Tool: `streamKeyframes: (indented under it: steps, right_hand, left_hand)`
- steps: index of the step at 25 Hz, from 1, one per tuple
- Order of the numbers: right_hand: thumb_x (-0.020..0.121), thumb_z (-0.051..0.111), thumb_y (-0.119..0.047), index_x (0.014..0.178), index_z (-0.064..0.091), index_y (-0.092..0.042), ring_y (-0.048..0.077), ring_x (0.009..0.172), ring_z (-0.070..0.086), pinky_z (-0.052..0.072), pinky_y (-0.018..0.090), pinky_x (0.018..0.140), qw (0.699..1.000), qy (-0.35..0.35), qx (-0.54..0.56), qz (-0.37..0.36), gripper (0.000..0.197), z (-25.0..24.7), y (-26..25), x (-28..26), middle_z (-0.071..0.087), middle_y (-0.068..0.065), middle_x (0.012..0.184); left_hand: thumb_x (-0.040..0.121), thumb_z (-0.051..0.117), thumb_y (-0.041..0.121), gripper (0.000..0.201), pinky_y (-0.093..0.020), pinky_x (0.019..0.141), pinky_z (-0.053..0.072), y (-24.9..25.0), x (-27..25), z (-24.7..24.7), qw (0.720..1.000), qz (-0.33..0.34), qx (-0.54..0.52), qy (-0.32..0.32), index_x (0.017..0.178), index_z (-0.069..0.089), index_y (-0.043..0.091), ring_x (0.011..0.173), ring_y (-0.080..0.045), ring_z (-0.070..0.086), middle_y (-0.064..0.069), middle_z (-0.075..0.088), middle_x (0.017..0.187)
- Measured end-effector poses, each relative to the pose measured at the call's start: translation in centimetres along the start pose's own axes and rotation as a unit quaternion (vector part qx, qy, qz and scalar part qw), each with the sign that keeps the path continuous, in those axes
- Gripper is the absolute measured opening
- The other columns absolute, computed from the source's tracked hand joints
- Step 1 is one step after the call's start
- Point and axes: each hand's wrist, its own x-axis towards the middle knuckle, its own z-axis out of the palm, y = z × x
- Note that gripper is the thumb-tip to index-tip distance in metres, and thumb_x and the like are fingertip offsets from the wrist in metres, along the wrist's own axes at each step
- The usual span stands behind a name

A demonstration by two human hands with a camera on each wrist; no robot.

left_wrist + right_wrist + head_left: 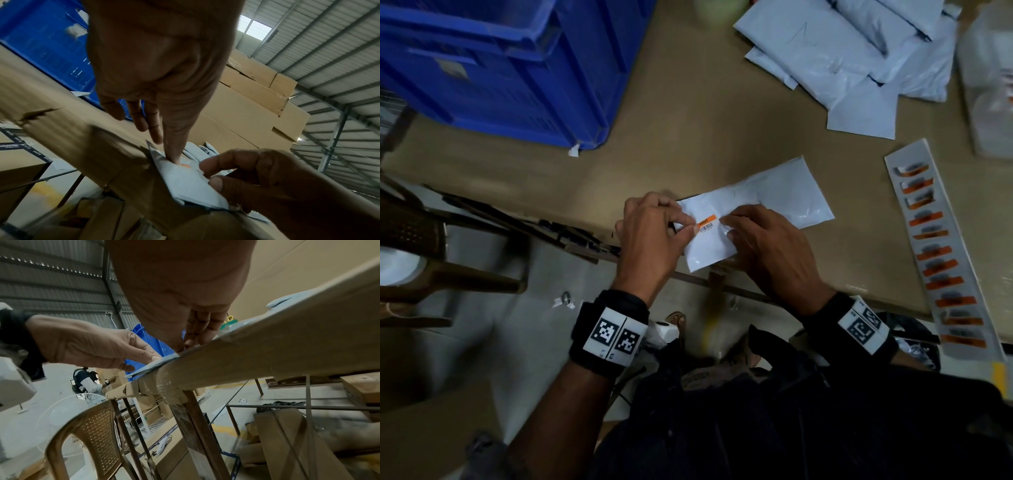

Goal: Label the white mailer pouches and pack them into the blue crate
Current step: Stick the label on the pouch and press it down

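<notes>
- The blue crate (493,68) stands at the far left corner of the surface (688,137), well apart from the pouch I am working on; I cannot see into it from here.
- My left hand (650,236) has its fingers curled, thumb and forefinger pinching the left end of the orange barcode label (707,221) against the pouch.
- The white mailer pouch (767,205) lies at the near edge of the surface, one corner hanging just past that edge. The label sits on its near half, so I judge the labelling step is in hand, not the packing.
- My right hand (767,253) bears on the pouch just right of the label, fingers bent down onto it; whether it pinches the label's right end I cannot tell.
- Next I should smooth the label flat from end to end, then lift the pouch leftward to the crate.
- The label strip (941,253) lies along the right edge, and more pouches (842,51) are piled at the far right corner, so plenty is left.
</notes>
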Motion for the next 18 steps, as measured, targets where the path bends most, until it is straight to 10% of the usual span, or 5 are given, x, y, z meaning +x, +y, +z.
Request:
streamKeyframes:
  steps: [7, 18]
  right_hand:
    - [0.100, 0.062, -0.018, 0.130, 0.067, -0.016, 0.032, 0.103, 0.066, 0.058, 0.044, 0.074, 1.000, -0.019, -0.016, 0.006, 0.030, -0.2, -0.1, 0.4, 0.064, 0.006, 0.129]
    - [0.096, 0.067, -0.013, 0.115, 0.070, -0.015, 0.029, 0.099, 0.067, 0.056, 0.039, 0.067, 1.000, -0.021, 0.001, 0.010, 0.019, -1.3, -0.6, 0.3, 0.066, 0.003, 0.126]
  left_hand:
    - [0.087, 0.076, 0.030, 0.010, -0.033, 0.091, 0.026, 1.1, 0.3, 0.2, 0.998, -0.042, 0.038, -0.017, 0.079, 0.070, 0.031, 0.119, -0.019, 0.041, 0.008, 0.056, 0.118]
    - [0.098, 0.062, 0.027, 0.012, -0.027, 0.086, 0.019, -1.1, 1.1, -1.7, 0.997, 0.051, 0.028, -0.056, 0.109, 0.067, 0.031, 0.125, -0.018, 0.040, 0.010, 0.056, 0.130]
